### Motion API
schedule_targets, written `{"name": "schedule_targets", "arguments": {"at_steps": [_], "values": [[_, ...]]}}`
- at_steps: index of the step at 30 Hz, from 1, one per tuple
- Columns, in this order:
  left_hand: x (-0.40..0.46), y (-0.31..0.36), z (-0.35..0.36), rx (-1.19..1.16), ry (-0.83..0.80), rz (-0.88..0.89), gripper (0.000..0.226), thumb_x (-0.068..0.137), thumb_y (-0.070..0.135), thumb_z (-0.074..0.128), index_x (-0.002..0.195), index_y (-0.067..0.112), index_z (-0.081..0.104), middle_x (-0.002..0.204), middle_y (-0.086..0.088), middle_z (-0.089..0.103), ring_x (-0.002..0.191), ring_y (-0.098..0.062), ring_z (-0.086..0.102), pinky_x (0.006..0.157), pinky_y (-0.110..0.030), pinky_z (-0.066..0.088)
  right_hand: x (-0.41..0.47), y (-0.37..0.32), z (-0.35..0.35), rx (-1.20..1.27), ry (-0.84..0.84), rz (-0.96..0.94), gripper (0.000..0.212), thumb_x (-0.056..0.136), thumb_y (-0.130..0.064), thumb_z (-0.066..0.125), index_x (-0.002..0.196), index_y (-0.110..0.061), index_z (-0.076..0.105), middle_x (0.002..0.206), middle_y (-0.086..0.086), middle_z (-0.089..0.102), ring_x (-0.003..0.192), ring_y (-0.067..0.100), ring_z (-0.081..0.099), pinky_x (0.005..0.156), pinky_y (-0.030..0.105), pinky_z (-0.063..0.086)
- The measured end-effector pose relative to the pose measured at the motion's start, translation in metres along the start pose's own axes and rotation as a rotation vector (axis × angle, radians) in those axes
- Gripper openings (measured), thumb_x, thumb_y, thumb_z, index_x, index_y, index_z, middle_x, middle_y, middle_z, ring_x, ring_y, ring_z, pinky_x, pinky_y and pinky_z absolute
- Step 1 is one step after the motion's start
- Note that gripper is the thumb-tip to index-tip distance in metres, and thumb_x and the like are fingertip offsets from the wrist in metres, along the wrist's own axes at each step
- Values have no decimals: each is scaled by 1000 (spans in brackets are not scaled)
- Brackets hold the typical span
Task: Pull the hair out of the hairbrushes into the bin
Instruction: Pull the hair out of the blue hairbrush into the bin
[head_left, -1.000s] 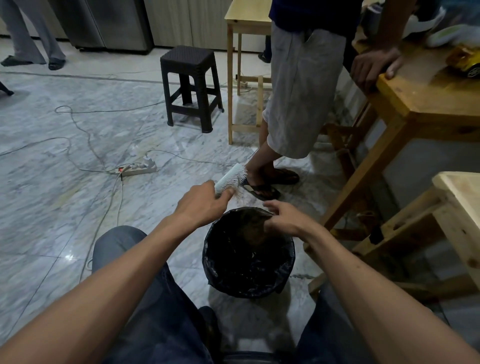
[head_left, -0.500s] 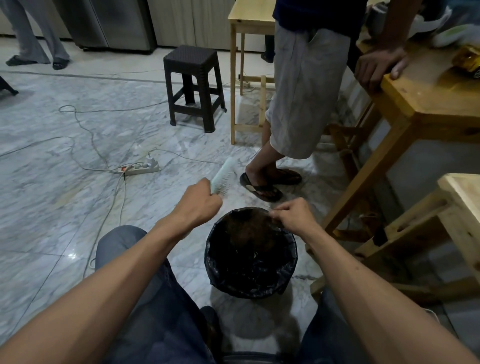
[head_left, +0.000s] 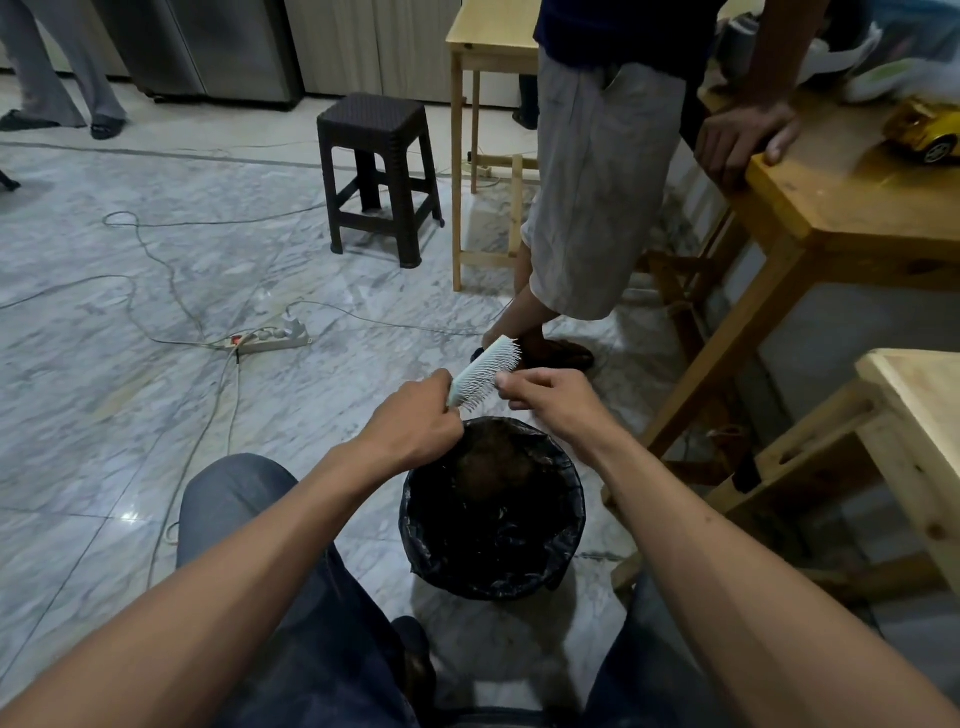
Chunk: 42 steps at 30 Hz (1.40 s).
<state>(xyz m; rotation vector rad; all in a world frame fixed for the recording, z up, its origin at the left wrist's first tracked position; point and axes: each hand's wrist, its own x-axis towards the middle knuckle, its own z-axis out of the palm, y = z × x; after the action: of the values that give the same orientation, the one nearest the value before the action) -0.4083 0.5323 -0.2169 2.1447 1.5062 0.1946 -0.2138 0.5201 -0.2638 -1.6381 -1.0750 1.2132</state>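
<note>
While the person sits with both knees apart, the left hand (head_left: 410, 426) is wrapped in a closed fist around the handle of a white hairbrush (head_left: 485, 370), holding it above the far rim of the bin (head_left: 493, 512). Brush head tilts up and away to the right, bristles facing the right hand (head_left: 553, 402). Right hand is at the bristles, thumb and forefinger drawn together at the bristle tips about halfway along the head; whether they pinch a strand of hair cannot be told, none is plainly visible between them. Remaining right fingers curled loosely under. Bin stands on the marble floor (head_left: 156, 415) between the person's legs, lined with a black plastic bag; a brownish clump of hair (head_left: 493, 457) lies inside toward the far side. Beyond the bin, a second person (head_left: 597, 182) in pale shorts and sandals stands beside a wooden table (head_left: 841, 208), one hand resting on its edge. A yellow toy car (head_left: 922, 132) sits on that table near the right edge of view. Another light wooden table (head_left: 919, 410) stands at right, nearer. Dark plastic stool (head_left: 382, 171) farther back on the floor. White power strip (head_left: 270, 338) with trailing cables lies on the floor to the left.
</note>
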Motion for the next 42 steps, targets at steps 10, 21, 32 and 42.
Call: {"name": "schedule_targets", "arguments": {"at_steps": [10, 21, 32, 42], "values": [[-1, -11, 0, -9, 61, -71, 12, 89, 12, 47, 100, 8, 46, 82, -12, 57, 64, -28, 49, 50, -33, 33, 1, 9, -6, 38, 180, 46, 23, 84, -14, 77, 61, -12, 74, 67, 5, 72, 67, 19, 64, 74, 37, 57], [5, 4, -4, -62, 37, 9, 21, 87, 19, 54, 103, 6, 56, 92, -14, 64, 77, -31, 59, 61, -40, 47, -8, 6, -7, -85, -180, 95, 70, 86, -29, 79, 148, -25, 46, 132, 2, 63, 98, 15, 72, 78, 28, 55], [5, -9, -11, -9, 160, 46, 15, 82, 6, 50, 95, 4, 57, 81, -13, 56, 72, -33, 52, 52, -32, 31, -12, 22, -12, -87, 0, 73, 16, 89, -13, 76, 81, 0, 79, 66, 3, 70, 53, 8, 55, 48, 14, 43], [8, 1, -4, -22, 198, -10, 24, 93, 22, 49, 113, 10, 53, 82, -10, 62, 61, -23, 53, 49, -31, 34, -7, 11, -5, -215, -136, 116, 57, 88, -18, 68, 144, -23, 58, 128, -3, 67, 114, 12, 65, 97, 29, 52]]}}
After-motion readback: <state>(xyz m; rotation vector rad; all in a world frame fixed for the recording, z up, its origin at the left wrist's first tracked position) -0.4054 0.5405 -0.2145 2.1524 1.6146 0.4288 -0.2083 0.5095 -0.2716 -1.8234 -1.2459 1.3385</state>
